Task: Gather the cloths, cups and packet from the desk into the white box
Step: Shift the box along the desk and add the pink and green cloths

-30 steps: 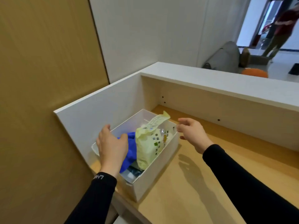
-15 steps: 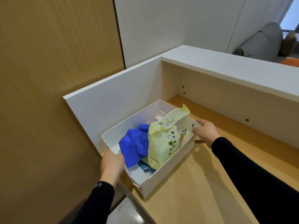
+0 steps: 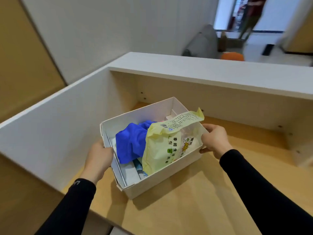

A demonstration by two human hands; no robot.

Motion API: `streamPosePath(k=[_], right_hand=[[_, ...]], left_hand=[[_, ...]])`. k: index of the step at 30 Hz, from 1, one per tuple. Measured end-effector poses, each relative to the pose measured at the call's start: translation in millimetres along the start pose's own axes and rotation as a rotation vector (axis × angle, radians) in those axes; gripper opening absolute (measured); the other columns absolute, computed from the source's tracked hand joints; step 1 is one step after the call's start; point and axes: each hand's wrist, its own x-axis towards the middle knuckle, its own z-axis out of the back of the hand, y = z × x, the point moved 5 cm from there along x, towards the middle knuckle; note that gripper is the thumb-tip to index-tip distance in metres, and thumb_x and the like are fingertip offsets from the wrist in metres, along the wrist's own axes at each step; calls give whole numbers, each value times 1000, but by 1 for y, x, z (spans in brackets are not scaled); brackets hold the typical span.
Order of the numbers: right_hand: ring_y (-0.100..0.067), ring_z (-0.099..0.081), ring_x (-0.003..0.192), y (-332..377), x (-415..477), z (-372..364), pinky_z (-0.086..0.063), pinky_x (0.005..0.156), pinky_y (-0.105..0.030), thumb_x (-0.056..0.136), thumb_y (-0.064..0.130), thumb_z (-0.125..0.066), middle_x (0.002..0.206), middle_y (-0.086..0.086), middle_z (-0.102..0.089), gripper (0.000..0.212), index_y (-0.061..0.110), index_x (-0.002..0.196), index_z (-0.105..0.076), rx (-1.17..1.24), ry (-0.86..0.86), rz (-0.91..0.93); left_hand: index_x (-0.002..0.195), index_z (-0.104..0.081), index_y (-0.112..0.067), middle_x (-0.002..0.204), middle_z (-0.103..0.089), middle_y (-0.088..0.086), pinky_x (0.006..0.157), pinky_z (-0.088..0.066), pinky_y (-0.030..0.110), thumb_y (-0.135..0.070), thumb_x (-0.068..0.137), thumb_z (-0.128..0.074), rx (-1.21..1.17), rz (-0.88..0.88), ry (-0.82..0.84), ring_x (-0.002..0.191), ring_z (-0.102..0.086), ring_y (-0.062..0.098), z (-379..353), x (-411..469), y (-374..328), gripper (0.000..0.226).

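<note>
Hands on the two short ends of the white box [image 3: 162, 181]. Left hand [image 3: 99, 157] clasped over the near-left end wall, thumb along the rim, fingers hidden behind the cardboard. Right hand [image 3: 215, 140] wrapped round the far-right end, fingers curled over the rim, thumb pressed against the outer wall below. Black sleeves [image 3: 264, 192] on both arms. Box set at an angle on the wooden desk [image 3: 194, 209], near the desk's front edge; whether resting flat or lifted slightly, cannot tell. Inside the box: blue cloth [image 3: 131, 144] bunched in the middle, touching the pale yellow packet [image 3: 160, 150] to its right. Packet propped upright, its crimped top sticking out above the box rim, towards the right hand. Under the cloth, a glimpse of something pale with blue print, too hidden to name. Cups not made out. Behind the box, the desk's white back ledge [image 3: 211, 73]; left of the box, a white side panel [image 3: 50, 129]. Beyond the ledge, a grey sofa [image 3: 201, 44] and a blurred person [image 3: 252, 16] standing.
</note>
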Motion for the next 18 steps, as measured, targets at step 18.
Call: streamPosePath(k=[18], right_hand=[[-31, -60, 60, -197, -160, 308, -54, 44, -37, 89, -3, -42, 74, 1, -56, 39, 3, 125, -55, 241, -680, -338]], left_hand=[[77, -51, -22, 86, -64, 11, 64, -53, 38, 2, 88, -41, 191, -186, 752, 79, -62, 32, -314, -159, -97, 28]])
